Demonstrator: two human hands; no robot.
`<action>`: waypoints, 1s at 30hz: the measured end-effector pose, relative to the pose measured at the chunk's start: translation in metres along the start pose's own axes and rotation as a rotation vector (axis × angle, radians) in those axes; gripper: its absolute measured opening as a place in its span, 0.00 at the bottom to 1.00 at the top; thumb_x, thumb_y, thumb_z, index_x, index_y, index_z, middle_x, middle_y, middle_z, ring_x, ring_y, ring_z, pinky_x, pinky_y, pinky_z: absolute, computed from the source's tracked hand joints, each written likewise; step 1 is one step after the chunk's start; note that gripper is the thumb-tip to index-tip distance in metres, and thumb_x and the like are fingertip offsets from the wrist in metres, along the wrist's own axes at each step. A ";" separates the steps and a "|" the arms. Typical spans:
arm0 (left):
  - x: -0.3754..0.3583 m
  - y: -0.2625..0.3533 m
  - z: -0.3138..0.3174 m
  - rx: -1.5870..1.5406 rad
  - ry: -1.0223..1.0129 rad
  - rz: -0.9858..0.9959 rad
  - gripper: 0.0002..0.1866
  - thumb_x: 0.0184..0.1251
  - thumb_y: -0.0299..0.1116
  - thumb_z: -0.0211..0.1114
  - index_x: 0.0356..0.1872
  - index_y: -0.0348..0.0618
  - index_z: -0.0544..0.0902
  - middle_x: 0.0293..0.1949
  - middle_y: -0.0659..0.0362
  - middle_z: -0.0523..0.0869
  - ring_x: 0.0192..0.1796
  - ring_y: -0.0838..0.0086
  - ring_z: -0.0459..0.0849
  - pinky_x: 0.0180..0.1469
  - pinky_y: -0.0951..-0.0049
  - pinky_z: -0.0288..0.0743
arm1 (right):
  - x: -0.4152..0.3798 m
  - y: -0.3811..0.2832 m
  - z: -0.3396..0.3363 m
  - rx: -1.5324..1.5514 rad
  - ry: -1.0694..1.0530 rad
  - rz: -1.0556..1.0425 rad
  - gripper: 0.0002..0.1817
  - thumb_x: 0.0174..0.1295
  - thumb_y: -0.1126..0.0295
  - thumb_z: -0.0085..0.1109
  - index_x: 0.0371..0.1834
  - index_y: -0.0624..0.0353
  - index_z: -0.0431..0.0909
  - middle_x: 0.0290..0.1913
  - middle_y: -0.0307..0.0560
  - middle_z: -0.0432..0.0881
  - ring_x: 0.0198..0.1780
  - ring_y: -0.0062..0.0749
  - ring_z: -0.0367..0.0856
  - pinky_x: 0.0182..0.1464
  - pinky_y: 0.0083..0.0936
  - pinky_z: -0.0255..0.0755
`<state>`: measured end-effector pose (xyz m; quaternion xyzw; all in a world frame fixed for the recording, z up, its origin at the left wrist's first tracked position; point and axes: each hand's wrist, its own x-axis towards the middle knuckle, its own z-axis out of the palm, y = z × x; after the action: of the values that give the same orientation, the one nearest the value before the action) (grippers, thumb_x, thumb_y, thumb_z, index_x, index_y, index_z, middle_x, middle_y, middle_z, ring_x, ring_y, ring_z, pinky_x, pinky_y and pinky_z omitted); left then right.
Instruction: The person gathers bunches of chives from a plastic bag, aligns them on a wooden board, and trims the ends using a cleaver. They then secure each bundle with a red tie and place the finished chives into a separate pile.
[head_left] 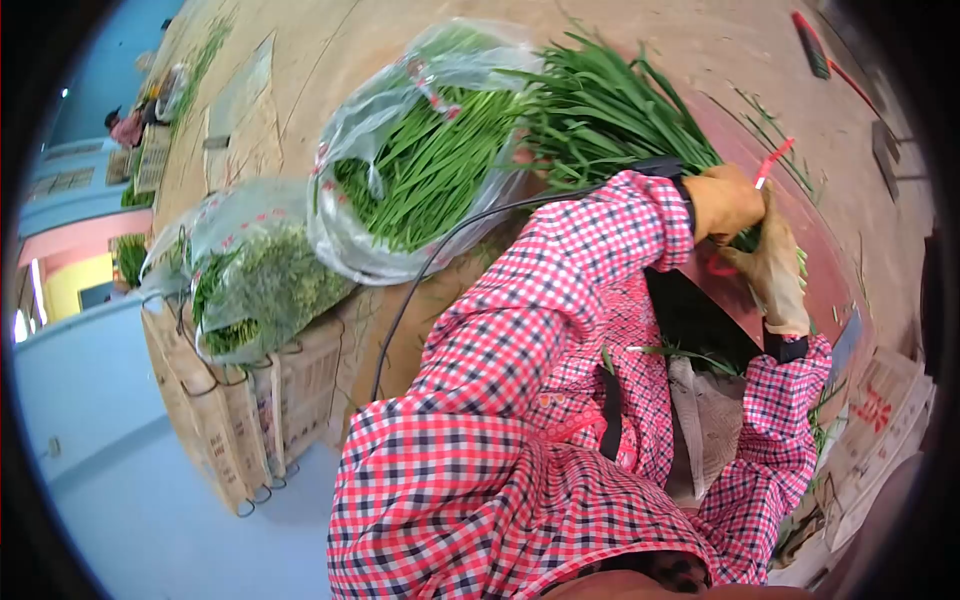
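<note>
A bundle of long green stalks (625, 115) lies with its leaves toward the top centre. My left hand (725, 203), in a worn tan glove, is closed around its narrow stem part. My right hand (780, 275), in a paler glove, meets the left at the stems with its fingers closed; what they pinch is hidden. Cut stem ends show beside it. A red strip (775, 160) sticks up between the hands. Beneath them is a reddish surface (825, 245).
Left of the bundle, a clear plastic bag (350, 240) holds green stalks. Another bag (275, 290) of greens rests on crates (300, 395). A red-and-black tool (812, 48) lies at upper right, a crate (870, 415) at lower right. A person (127, 128) is at far left.
</note>
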<state>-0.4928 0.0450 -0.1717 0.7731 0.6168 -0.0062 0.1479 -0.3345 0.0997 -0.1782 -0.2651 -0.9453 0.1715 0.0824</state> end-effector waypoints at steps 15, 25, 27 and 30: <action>-0.289 -0.131 0.046 -0.912 1.220 -0.859 0.11 0.56 0.18 0.55 0.33 0.32 0.87 0.36 0.49 0.90 0.38 0.68 0.89 0.46 0.72 0.82 | -0.001 -0.025 0.003 0.103 -0.047 0.011 0.47 0.35 0.71 0.80 0.66 0.62 0.69 0.52 0.59 0.83 0.55 0.55 0.81 0.57 0.41 0.74; -0.270 -0.325 0.008 -0.458 0.626 -0.903 0.23 0.60 0.40 0.70 0.57 0.45 0.84 0.57 0.47 0.85 0.54 0.52 0.86 0.56 0.56 0.79 | -0.017 -0.031 0.003 0.095 -0.097 0.127 0.57 0.38 0.67 0.82 0.76 0.59 0.60 0.68 0.55 0.74 0.70 0.51 0.69 0.71 0.40 0.64; -0.257 -0.334 0.015 -0.342 0.422 -0.981 0.24 0.61 0.43 0.70 0.58 0.48 0.84 0.58 0.47 0.85 0.55 0.51 0.86 0.56 0.55 0.80 | -0.012 -0.020 0.009 0.127 -0.096 0.144 0.56 0.39 0.67 0.81 0.76 0.59 0.60 0.69 0.55 0.74 0.70 0.50 0.70 0.71 0.40 0.64; -0.255 -0.313 0.070 -0.147 0.212 -1.105 0.27 0.63 0.49 0.63 0.58 0.43 0.83 0.60 0.45 0.82 0.62 0.53 0.82 0.62 0.57 0.76 | 0.002 -0.012 0.036 0.203 -0.154 0.147 0.56 0.39 0.67 0.81 0.77 0.59 0.60 0.69 0.55 0.74 0.70 0.51 0.70 0.71 0.39 0.64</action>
<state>-0.8410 -0.1525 -0.2588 0.3195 0.9400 0.0380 0.1132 -0.3510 0.0815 -0.2075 -0.3101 -0.9046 0.2917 0.0231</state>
